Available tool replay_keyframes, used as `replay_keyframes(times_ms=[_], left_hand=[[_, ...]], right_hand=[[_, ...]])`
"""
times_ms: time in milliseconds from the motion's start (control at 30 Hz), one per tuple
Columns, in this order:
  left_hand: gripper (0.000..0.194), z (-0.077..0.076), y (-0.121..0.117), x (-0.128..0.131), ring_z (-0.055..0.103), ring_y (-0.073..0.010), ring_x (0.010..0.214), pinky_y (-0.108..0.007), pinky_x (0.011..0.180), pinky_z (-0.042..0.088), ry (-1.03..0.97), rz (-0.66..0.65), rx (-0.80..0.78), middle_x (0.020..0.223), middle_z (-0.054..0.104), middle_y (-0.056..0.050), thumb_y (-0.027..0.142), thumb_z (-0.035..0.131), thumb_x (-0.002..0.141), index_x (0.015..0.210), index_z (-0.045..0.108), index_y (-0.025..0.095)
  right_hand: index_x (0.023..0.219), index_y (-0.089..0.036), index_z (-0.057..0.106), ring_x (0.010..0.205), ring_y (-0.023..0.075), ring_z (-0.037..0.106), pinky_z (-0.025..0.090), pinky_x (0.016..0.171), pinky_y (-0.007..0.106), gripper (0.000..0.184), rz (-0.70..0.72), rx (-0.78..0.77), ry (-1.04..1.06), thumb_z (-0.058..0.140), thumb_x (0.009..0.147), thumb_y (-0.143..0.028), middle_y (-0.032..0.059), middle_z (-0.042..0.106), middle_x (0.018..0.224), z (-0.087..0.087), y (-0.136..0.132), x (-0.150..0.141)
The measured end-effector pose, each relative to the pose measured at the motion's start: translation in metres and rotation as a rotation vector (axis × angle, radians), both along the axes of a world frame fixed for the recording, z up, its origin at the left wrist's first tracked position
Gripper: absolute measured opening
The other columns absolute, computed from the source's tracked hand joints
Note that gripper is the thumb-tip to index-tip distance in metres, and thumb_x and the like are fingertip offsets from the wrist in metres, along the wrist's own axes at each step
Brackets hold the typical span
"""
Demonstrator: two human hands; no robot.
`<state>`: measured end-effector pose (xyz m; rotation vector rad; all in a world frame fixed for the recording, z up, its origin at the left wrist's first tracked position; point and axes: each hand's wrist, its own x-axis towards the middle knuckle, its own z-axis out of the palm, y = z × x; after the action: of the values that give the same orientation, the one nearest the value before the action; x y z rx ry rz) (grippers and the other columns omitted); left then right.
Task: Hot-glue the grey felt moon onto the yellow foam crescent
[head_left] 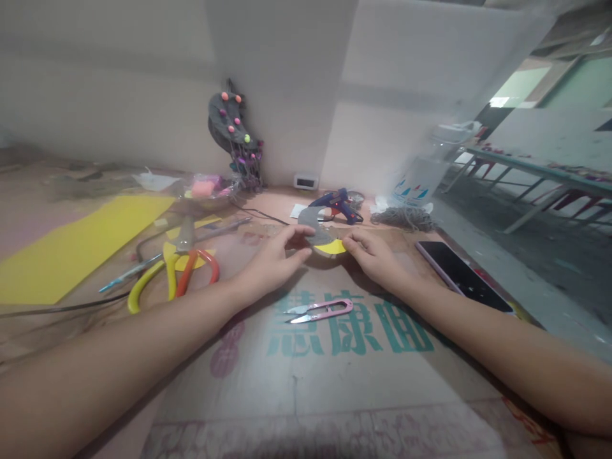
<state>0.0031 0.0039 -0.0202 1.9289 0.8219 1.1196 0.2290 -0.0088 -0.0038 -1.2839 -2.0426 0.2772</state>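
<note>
In the middle of the view my left hand (287, 254) pinches a grey crescent-shaped piece (310, 224) between thumb and fingers. A yellow curved piece (331, 247) lies along the crescent's lower edge; whether the two are joined I cannot tell. My right hand (367, 252) is closed on the right end of the yellow piece. Below both hands, a pair of pink thread snips (329, 310) rests on the printed cardboard (306, 395), blades pointing left.
To the left lie scissors with yellow and orange handles (186, 268), a pen (131, 271) and a yellow sheet (86, 248). Behind are a blue glue gun (340, 205), grey yarn (406, 218) and a decorated grey crescent (224, 121) against the wall. A phone (461, 275) lies right.
</note>
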Motion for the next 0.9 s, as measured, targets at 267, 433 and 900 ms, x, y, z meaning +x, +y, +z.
replay_keyframes(times_ms=[267, 433, 900], left_hand=[[0.037, 0.0, 0.003, 0.002, 0.058, -0.0181, 0.1, -0.033, 0.09, 0.044, -0.182, 0.027, -0.089, 0.104, 0.062, -0.006, 0.031, 0.055, 0.088, 0.121, 0.048, 0.018], [0.033, 0.0, 0.007, 0.001, 0.058, -0.0149, 0.087, -0.028, 0.081, 0.045, -0.205, 0.039, -0.124, 0.089, 0.059, -0.001, 0.029, 0.058, 0.085, 0.116, 0.048, 0.019], [0.027, 0.001, 0.007, 0.001, 0.059, -0.0145, 0.087, -0.029, 0.079, 0.047, -0.224, 0.14, -0.148, 0.093, 0.059, -0.002, 0.03, 0.063, 0.08, 0.1, 0.049, 0.018]], right_hand=[[0.073, -0.02, 0.05, 0.079, 0.0197, 0.054, 0.04, 0.073, 0.031, 0.024, 0.037, 0.074, -0.011, 0.042, 0.093, -0.03, 0.0046, 0.059, 0.079, 0.0, -0.003, 0.0], [0.074, -0.02, 0.052, 0.08, 0.0202, 0.055, 0.041, 0.073, 0.032, 0.023, 0.073, 0.112, -0.008, 0.043, 0.093, -0.029, 0.0058, 0.06, 0.081, 0.0, -0.006, -0.002], [0.079, -0.02, 0.058, 0.085, 0.0212, 0.057, 0.045, 0.08, 0.036, 0.019, 0.251, 0.14, -0.116, 0.046, 0.093, -0.027, 0.0079, 0.063, 0.084, 0.001, -0.01, -0.007]])
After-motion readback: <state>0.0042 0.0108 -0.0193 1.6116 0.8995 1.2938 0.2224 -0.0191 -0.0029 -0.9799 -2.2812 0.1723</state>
